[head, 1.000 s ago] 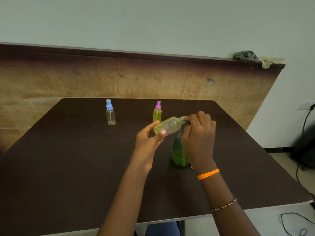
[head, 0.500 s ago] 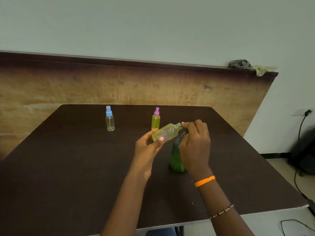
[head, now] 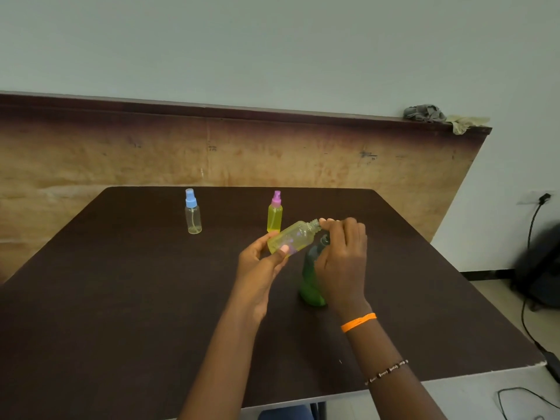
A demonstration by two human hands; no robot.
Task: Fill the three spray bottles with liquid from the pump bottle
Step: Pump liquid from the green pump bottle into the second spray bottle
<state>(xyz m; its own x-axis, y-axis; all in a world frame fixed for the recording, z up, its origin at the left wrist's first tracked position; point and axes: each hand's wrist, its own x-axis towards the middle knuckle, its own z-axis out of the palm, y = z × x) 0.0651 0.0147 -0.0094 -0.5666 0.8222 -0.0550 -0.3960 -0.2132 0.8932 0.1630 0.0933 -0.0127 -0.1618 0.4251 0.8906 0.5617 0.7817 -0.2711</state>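
My left hand [head: 260,268] grips an uncapped yellow-green spray bottle [head: 295,237], tilted with its threaded neck pointing right. My right hand [head: 342,262] is curled over the dark pump head of the green pump bottle [head: 309,283], which stands on the dark table [head: 121,298]. Its fingertips sit right beside the held bottle's neck, and the nozzle is mostly hidden by them. Farther back stand a clear spray bottle with a blue cap [head: 193,215], nearly empty, and a yellow spray bottle with a pink cap [head: 275,216].
A worn wooden panel runs behind the table, with crumpled rags [head: 424,113] on its top right end. On the floor to the right are a dark bag [head: 542,268] and a black cable [head: 530,237] plugged into the wall.
The view has tilted up a little. Both hands keep their hold, with the tilted bottle's neck staying at the pump head.
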